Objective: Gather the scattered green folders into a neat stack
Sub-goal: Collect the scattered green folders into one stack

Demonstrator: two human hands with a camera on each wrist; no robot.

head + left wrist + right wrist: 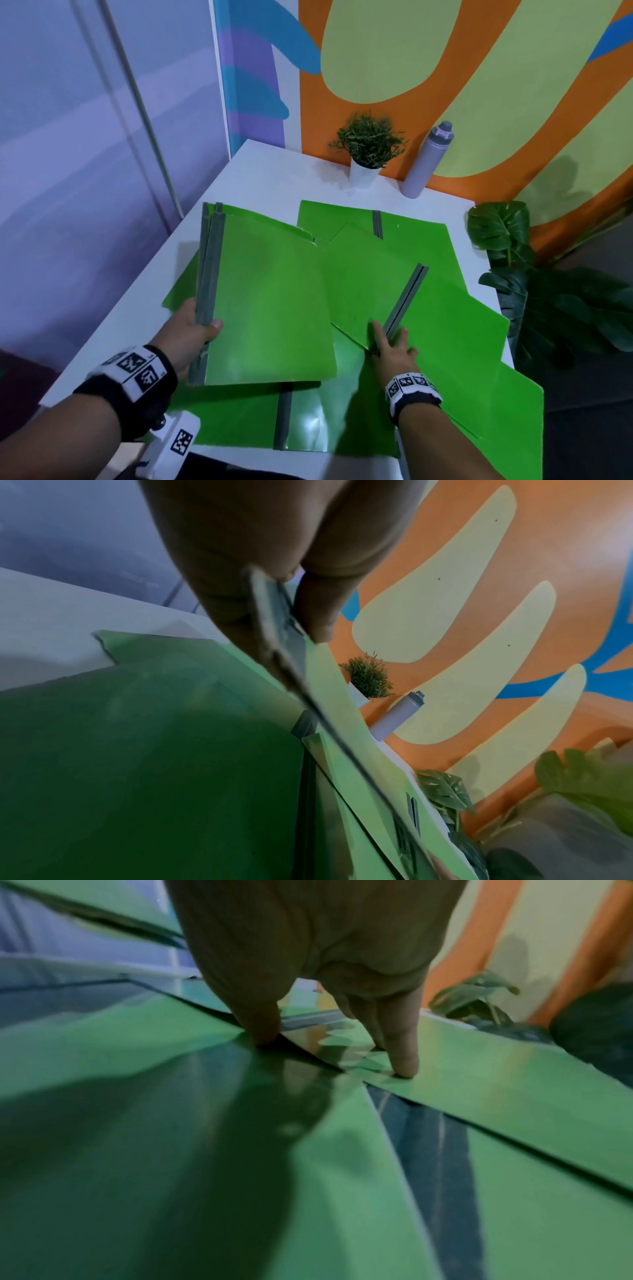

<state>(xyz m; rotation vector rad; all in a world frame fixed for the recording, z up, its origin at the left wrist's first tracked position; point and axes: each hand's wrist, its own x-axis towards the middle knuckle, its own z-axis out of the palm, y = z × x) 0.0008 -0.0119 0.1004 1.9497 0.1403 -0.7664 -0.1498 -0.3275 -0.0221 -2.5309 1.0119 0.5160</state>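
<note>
**Slick green folders, best taken by the spine**

The left hand (pixel 191 329) pinches the grey spines of glossy green card folders (pixel 274 301), lifted off the rest. The right hand (pixel 390 346) presses straight fingers by another folder's grey spine (pixel 406 298). Thin, light, bendy, likely slippery. Beyond: white table (pixel 274 171), potted plant (pixel 368 147), grey bottle (pixel 428 161), painted wall.

Both forearms are bare, with no sleeves. The left wrist (pixel 132 383), at the lower left of the head view, wears a wide black band carrying white blocks printed with black square-patterned markers. The right wrist (pixel 412 394), at lower centre, wears a narrower black band ringed with similar white marker tiles.
</note>
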